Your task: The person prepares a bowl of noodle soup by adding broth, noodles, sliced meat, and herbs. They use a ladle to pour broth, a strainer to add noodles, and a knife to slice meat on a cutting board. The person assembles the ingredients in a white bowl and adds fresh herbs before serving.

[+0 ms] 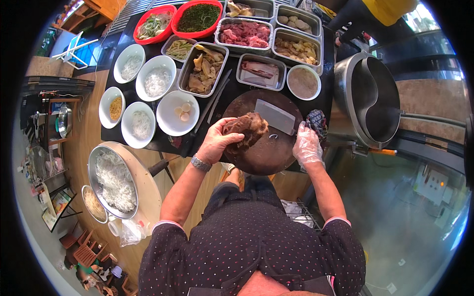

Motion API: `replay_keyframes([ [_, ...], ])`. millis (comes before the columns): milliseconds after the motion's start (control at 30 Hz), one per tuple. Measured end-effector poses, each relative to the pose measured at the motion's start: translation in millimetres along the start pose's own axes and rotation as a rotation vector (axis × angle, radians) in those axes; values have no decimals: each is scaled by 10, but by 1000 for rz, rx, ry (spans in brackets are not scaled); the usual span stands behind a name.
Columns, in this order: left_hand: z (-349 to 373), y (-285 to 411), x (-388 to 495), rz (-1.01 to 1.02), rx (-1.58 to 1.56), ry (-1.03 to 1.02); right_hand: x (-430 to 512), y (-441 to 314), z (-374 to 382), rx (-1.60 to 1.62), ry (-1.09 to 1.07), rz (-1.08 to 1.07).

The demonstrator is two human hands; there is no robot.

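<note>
My left hand (218, 140), bare with a metal watch at the wrist, holds a chunk of dark cooked meat (246, 131) above the left part of a round dark chopping board (259, 159). A cleaver (275, 116) lies flat on the board, its handle end towards my right hand (308, 144). That hand wears a clear plastic glove and is at the board's right edge, beside a bunched patterned cloth (316, 122); its fingers are partly hidden, and whether they grip the cleaver's handle or the cloth cannot be told. A small pale ring-shaped scrap (273, 136) lies on the board.
Left of the board stand white bowls of noodles (155, 81) and a bowl with round slices (178, 125). Metal trays of raw meat (244, 35) and chicken pieces (203, 70) are behind. A large divided pot (366, 100) stands right; a noodle basin (114, 185) is lower left.
</note>
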State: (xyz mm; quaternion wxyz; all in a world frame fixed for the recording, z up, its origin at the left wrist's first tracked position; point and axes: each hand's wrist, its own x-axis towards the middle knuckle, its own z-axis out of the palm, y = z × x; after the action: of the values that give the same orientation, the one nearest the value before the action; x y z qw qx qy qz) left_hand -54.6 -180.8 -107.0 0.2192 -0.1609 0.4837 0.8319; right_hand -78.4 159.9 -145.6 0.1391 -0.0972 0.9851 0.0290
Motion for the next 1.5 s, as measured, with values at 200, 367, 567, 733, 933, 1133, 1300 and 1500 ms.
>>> replay_keyframes([
  [200,137,-602,152,-3,-413,138,200,117,205,78,32,-84],
  [367,267,-1104,258,12,-493,234,150,299,132,253,198,-190],
  [567,212,-1410,318,66,-407,492,102,335,155,266,138,-143],
  [733,125,-1536,157,205,873,869,296,398,266,179,418,-223],
  [933,-670,-1159,-142,387,1471,831,319,418,163,168,404,-176],
  [1133,-1141,-1268,-38,130,1628,556,-111,-60,-94,488,364,-54],
  [1300,-1125,-1188,-255,252,1331,473,-671,-943,-225,1017,-379,55],
  [1500,-449,-1044,-1014,312,943,414,-890,-1994,-247,1332,-397,7],
])
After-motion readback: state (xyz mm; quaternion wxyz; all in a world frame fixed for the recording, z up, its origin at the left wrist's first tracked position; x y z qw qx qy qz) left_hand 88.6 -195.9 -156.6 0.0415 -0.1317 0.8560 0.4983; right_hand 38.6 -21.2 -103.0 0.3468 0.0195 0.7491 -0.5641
